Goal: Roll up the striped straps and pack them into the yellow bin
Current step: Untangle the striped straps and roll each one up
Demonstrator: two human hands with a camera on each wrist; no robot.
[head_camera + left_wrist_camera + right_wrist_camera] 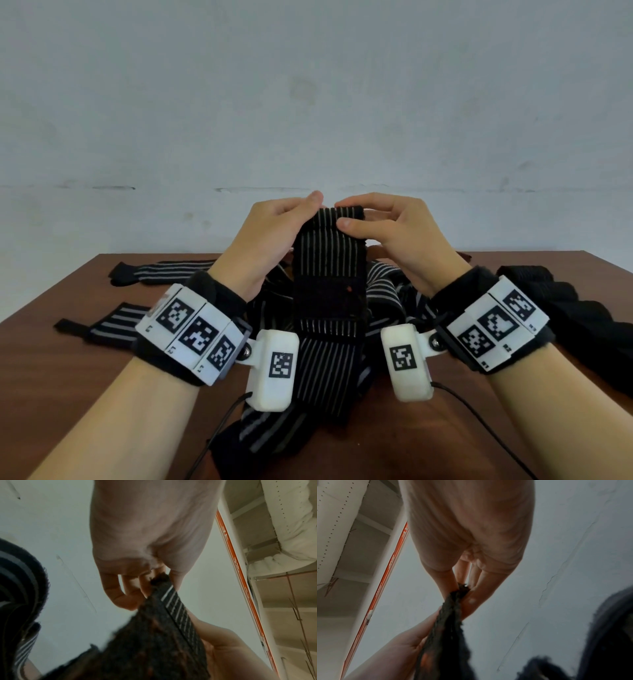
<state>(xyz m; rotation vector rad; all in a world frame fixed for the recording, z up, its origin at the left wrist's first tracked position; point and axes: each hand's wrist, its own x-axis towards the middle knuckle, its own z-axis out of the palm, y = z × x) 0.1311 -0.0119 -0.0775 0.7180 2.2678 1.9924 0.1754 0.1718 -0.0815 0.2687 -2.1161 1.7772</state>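
The left hand (pixel 270 233) and the right hand (pixel 387 229) meet at the top end of 1 striped strap (pixel 330 274), each pinching a corner of it between thumb and fingertips. The right thumb lies flat across the front of the strap just under its upper edge. Both wrist views confirm this: fingers clamped on dark, fuzzy fabric, with the other hand close beside. Holding both corners keeps the end square — probably so the first turn of the roll starts straight rather than skewed.

From that grip the strap hangs down between the wrists, lifted clear of the table (pixel 68 359), its lower length trailing into a loose pile of straps (pixel 387 291) near the table's middle and toward the near edge. The hang lets its own weight keep it taut and flat, which should help a tight roll.

Further out, 2 more straps lie flat near the left edge: one (pixel 164 272) toward the far left corner, another (pixel 109 323) nearer the person. A dark heap of fabric (pixel 565 308) sits by the right edge.

The yellow bin is not visible in any view, so where it stands cannot be told. Rolling looks barely begun — no coil shows at the pinched end yet.
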